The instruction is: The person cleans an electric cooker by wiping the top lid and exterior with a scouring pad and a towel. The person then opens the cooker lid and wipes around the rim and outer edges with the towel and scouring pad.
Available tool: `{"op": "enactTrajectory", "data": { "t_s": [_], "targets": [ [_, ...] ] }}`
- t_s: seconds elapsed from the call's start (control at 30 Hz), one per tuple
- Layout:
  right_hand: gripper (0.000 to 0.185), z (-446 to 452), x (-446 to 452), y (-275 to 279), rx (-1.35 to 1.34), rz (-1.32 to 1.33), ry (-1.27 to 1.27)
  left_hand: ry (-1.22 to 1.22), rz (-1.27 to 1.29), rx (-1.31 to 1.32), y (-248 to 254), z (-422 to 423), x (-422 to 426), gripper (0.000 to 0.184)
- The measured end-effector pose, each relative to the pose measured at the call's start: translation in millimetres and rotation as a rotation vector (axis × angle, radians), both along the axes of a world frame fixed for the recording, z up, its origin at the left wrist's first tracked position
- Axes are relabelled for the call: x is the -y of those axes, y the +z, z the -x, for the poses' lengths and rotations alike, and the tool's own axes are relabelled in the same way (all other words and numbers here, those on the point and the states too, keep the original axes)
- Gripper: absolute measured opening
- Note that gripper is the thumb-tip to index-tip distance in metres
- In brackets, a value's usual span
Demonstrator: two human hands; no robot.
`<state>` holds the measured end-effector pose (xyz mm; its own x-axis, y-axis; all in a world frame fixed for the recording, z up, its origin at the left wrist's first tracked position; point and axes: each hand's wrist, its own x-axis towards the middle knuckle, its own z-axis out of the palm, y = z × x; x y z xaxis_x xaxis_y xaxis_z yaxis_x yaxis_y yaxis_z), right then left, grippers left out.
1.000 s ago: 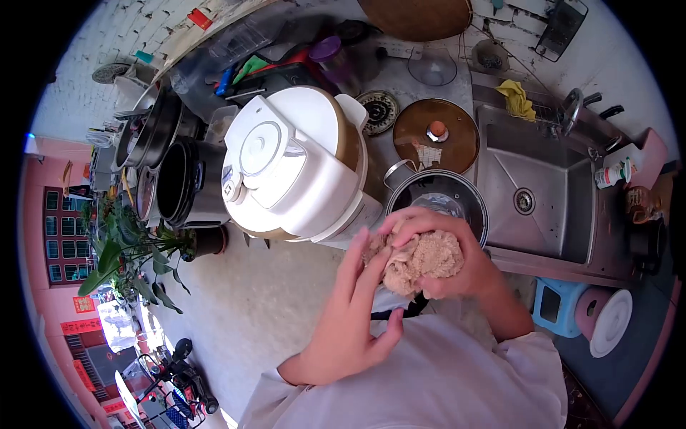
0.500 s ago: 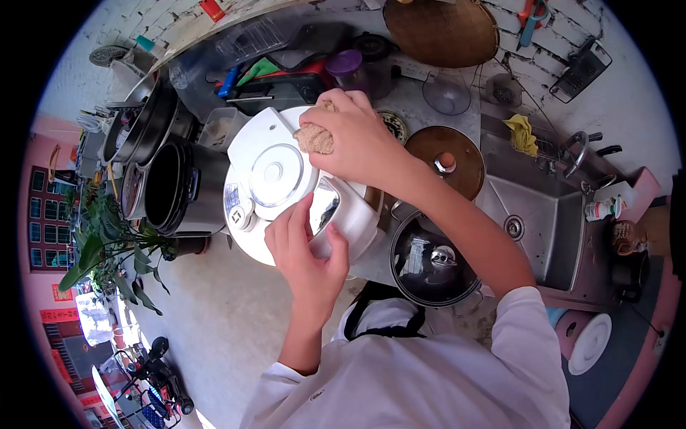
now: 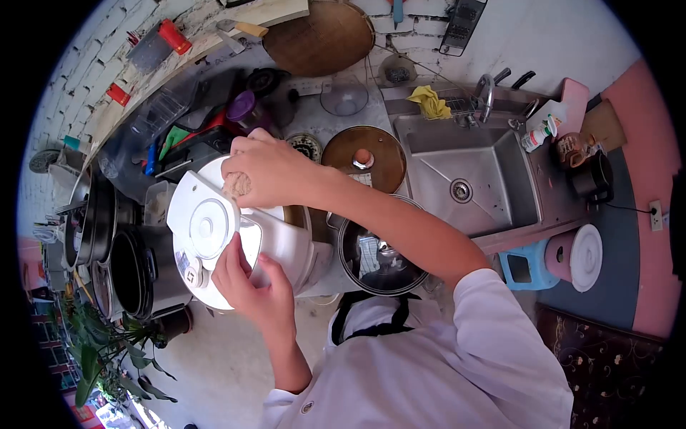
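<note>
Though bunched — cloth point(image 3: 239, 185), long axis unclear

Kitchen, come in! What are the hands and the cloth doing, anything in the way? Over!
Right hand gripping beige cloth at white cooker. Left hand open, near cooker. Right forearm blocks view of part of lidded pot.

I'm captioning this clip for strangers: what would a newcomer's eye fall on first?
Probably the big white cooker, left of centre, with the right hand holding a tan cloth at its top and the left hand at its near side. Next might come the bright yellow cloth at the back of the steel sink, right of centre.
</note>
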<state>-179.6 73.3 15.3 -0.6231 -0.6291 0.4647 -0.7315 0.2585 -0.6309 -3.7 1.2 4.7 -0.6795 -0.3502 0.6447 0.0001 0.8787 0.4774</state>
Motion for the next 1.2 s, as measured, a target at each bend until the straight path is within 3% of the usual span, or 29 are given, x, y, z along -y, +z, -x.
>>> {"op": "enactTrajectory", "data": {
  "t_s": [0.07, 0.13, 0.17, 0.27, 0.33, 0.47, 0.53, 0.6, 0.73, 0.87, 0.93, 1.07, 1.1, 1.13, 1.2],
  "targets": [
    [0.034, -21.1, -28.1, 0.9, -0.014, 0.036, 0.0, -0.032, -0.04, 0.087, 3.8, -3.6, -2.3, 0.042],
    [0.03, -47.6, -57.7, -4.3, 0.078, 0.139, -0.021, -0.122, -0.218, -0.104, -4.7, 0.4, -3.4, 0.049],
    [0.029, -63.0, -74.0, -11.0, 0.222, 0.186, -0.028, -0.139, -0.282, -0.062, 1.9, -3.3, -4.4, 0.056],
    [0.026, -109.6, -119.6, -45.4, 0.738, 0.395, -0.018, -0.177, -0.276, -0.249, 2.5, -15.3, 4.4, 0.055],
    [0.029, -130.4, -131.2, -50.1, 1.051, 0.585, -0.105, -0.12, -0.181, -0.191, 7.3, -33.1, 8.2, 0.052],
    [0.032, -122.0, -131.7, -7.9, 0.876, 0.664, -0.156, -0.141, -0.168, -0.08, 11.3, -54.0, 4.9, 0.046],
    [0.031, -106.4, -126.5, 12.2, 0.641, 0.776, -0.106, -0.141, -0.053, -0.013, 15.6, -58.1, 5.5, 0.043],
    [0.031, -92.0, -121.1, 27.2, 0.675, 0.91, -0.09, -0.148, -0.034, -0.016, 17.1, -62.7, 6.7, 0.04],
    [0.029, -21.8, -94.5, -11.1, 0.793, 1.196, -0.111, -0.178, 0.015, 0.014, 15.2, -74.5, 13.8, 0.045],
    [0.03, 21.7, -58.5, -56.0, 0.724, 1.038, -0.288, -0.105, 0.062, 0.116, 8.1, -93.6, 25.0, 0.048],
    [0.032, 7.1, -51.8, -52.4, 0.912, 1.155, -0.173, -0.09, 0.039, 0.159, 7.3, -99.7, 30.1, 0.047],
    [0.033, -30.1, -58.9, -66.8, 0.972, 1.168, -0.156, -0.064, 0.052, 0.216, 2.6, -101.5, 24.9, 0.044],
    [0.033, -40.5, -63.6, -72.6, 0.968, 1.158, -0.17, -0.078, 0.032, 0.264, 1.1, -102.7, 27.0, 0.058],
    [0.034, -55.4, -70.5, -78.8, 1.016, 1.166, -0.184, -0.073, 0.033, 0.268, 3.9, -101.1, 23.1, 0.058],
    [0.036, -87.3, -87.5, -85.9, 1.118, 1.173, -0.194, -0.07, 0.191, 0.235, 8.3, -89.5, 8.5, 0.078]
  ]
}}
